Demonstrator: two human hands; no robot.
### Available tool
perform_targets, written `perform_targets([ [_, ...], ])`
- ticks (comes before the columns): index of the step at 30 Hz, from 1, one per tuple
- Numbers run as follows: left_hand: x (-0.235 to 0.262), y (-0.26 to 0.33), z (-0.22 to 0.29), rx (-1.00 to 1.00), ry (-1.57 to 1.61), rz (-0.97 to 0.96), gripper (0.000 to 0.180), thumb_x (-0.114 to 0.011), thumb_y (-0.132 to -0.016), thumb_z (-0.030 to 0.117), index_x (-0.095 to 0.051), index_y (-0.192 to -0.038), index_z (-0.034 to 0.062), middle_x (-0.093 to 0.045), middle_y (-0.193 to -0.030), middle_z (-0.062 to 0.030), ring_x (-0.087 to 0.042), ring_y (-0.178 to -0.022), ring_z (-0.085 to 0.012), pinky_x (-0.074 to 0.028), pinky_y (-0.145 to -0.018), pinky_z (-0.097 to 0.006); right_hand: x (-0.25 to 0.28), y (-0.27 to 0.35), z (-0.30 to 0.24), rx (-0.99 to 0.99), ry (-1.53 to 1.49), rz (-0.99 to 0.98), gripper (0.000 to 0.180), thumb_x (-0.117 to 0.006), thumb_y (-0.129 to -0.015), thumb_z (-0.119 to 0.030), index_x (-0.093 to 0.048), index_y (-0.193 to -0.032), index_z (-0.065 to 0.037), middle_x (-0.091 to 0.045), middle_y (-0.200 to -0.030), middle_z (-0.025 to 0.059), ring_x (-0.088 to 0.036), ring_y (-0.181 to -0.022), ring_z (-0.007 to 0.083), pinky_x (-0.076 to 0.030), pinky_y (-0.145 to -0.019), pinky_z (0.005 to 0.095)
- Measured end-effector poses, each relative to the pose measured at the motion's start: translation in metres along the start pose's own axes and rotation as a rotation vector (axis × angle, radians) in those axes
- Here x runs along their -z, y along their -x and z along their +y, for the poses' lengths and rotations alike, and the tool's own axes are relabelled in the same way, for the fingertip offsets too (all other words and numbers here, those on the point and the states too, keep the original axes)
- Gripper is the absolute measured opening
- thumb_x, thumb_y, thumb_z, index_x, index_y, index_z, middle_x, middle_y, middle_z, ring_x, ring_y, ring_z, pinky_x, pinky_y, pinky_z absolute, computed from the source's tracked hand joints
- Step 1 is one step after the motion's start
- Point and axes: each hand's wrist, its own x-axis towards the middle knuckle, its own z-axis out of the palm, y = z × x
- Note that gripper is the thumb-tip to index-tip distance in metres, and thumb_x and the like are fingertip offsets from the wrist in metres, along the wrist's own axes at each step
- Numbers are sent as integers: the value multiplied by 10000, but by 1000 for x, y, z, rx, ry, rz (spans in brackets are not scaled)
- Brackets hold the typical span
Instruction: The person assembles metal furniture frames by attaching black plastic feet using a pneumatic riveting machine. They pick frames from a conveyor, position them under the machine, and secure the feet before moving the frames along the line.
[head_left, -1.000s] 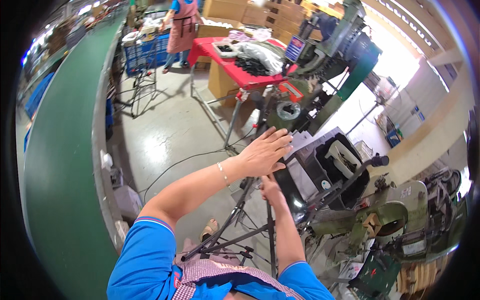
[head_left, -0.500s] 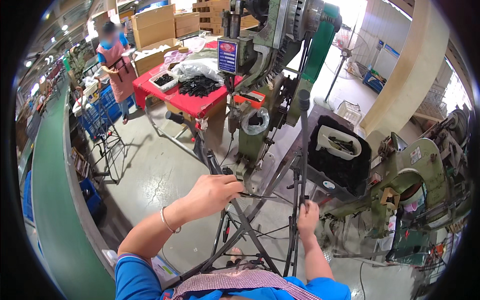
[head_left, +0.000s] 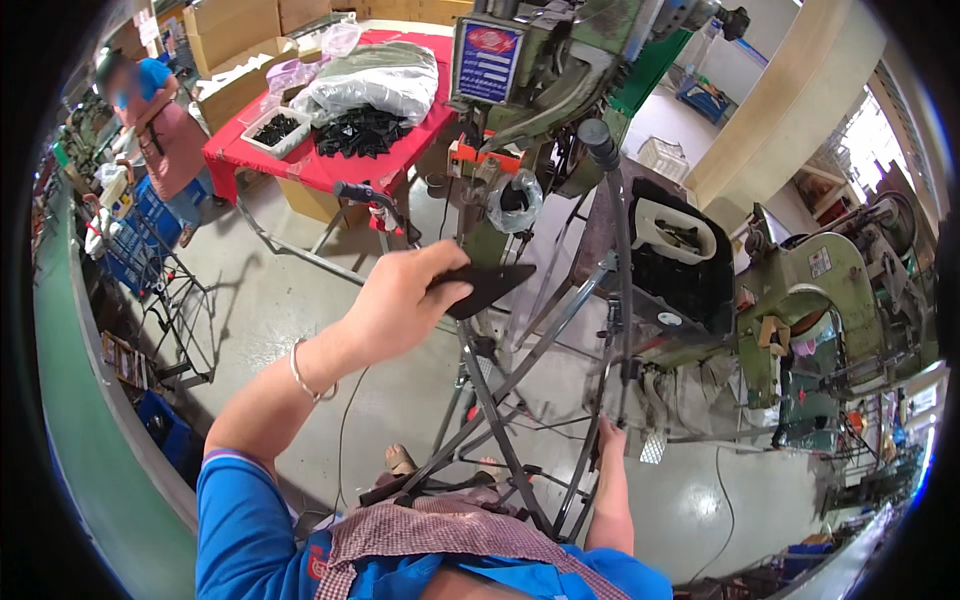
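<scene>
In front of me stands a black folding frame [head_left: 510,385] of crossed metal tubes with dark grips on its upper ends. My left hand [head_left: 400,300], raised over the frame's left side, pinches a flat, thin black piece [head_left: 490,288] between thumb and fingers; its exact kind I cannot make out. Lower on the right, my right hand [head_left: 611,440] is closed round an upright tube of the frame, its fingers partly hidden behind the tube.
A green press [head_left: 490,220] rises just beyond the frame. Back left, a red-covered table [head_left: 330,180] bears black parts and plastic bags. A black bin [head_left: 690,310] stands to the right, near another green machine [head_left: 810,300]. A green conveyor [head_left: 110,430] and a co-worker [head_left: 165,130] are at left.
My left hand has risen and the black piece now shows its flat face. My right hand has slid lower along the tube. The view has shifted, and the co-worker appears farther left.
</scene>
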Motion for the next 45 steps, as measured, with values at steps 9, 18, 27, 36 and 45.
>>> perform_targets([
  [9, -7, -71, -142, 204, 416, -9, 122, -645, -839, -5, -531, -868, -36, -506, -728, 2, -431, -690, -65, -399, -619, -244, 86, 106, -74, 202, 248, 464, 399, -674, -858, -371, -474, -599, -143, -372, -526, -56, -334, -418, 87, -258, -378, 287],
  [18, -63, -125, -225, 339, 724, 181, 147, -620, -846, -26, -616, -992, -8, -632, -831, -12, -563, -759, -71, -456, -702, -222, 165, 174, -109, 273, 569, 684, 458, -699, -839, -351, -470, -542, -89, -352, -534, -71, -269, -517, 64, -196, -474, 296],
  [27, -57, -192, -253, 343, 493, 293, 147, -634, -813, 16, -621, -957, -9, -631, -896, -23, -568, -818, -98, -447, -750, -232, 144, 141, -57, 277, 635, 609, 463, -690, -825, -356, -506, -553, -30, -411, -483, -23, -369, -397, 89, -297, -364, 290],
  [36, -47, -207, -288, 397, 258, 0, 311, -672, -770, 85, -592, -1050, -24, -644, -875, -69, -576, -753, -109, -460, -677, -251, 69, 120, -73, 68, 343, 463, 424, -712, -821, -257, -476, -571, -9, -418, -568, -42, -344, -568, 73, -275, -504, 293],
  [45, 77, -217, -241, 416, 220, -832, 411, -717, -836, 246, -588, -1093, -48, -576, -682, -80, -561, -556, -137, -464, -488, -276, -30, 144, -142, 122, 389, 452, 311, -702, -825, -197, -553, -659, 20, -452, -599, -49, -366, -598, 64, -287, -518, 261],
])
